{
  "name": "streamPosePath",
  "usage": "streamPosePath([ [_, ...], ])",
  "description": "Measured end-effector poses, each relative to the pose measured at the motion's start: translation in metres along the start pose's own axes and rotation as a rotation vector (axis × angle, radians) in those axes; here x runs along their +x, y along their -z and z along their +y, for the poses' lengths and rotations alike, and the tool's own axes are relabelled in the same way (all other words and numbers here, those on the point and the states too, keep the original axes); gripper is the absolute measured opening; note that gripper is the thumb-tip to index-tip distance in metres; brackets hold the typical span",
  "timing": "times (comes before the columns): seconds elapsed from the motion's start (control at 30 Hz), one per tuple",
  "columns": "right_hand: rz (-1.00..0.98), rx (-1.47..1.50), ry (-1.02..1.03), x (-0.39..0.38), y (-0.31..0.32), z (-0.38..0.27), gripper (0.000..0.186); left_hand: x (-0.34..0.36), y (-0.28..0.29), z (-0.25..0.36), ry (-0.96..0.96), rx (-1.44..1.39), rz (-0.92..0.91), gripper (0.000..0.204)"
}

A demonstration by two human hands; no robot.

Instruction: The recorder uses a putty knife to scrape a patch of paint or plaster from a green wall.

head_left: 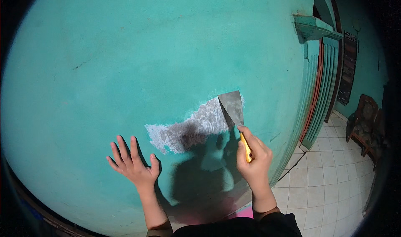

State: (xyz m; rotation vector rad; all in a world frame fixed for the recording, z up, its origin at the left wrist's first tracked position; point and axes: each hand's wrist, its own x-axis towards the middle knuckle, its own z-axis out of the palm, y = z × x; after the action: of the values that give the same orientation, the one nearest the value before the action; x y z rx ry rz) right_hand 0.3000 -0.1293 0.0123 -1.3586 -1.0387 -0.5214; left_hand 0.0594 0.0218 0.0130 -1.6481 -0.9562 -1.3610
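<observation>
My right hand (255, 154) is closed round the yellow handle of a putty knife (232, 105). Its wide grey metal blade points up and lies at the upper right end of a scraped patch (204, 119). That patch shows whitish grey under the turquoise paint of the wall (125, 70), with ragged edges. Left of the patch and lower, my left hand (135, 164) rests flat against the wall, fingers spread, holding nothing. Shadows of my head and arms fall across the wall and the patch's lower part.
On the right, the wall ends at a fluted column (328, 82) with a moulded ledge (315, 27). Past it lies a pale tiled floor (321, 174) with a wooden chair (362, 122). A dark patterned hanging (347, 68) is on the far wall. Something pink (244, 213) shows near my body.
</observation>
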Motion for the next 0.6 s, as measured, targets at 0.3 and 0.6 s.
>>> streamPosePath([
  [0.3,-0.011,-0.026,0.000,-0.004,0.008,0.005,0.040,-0.002,0.007,0.006,0.004,-0.011,-0.001,0.061],
  [0.6,0.019,-0.010,0.026,-0.007,0.001,0.012,0.041,-0.003,0.004,0.006,-0.006,-0.011,0.008,0.061],
])
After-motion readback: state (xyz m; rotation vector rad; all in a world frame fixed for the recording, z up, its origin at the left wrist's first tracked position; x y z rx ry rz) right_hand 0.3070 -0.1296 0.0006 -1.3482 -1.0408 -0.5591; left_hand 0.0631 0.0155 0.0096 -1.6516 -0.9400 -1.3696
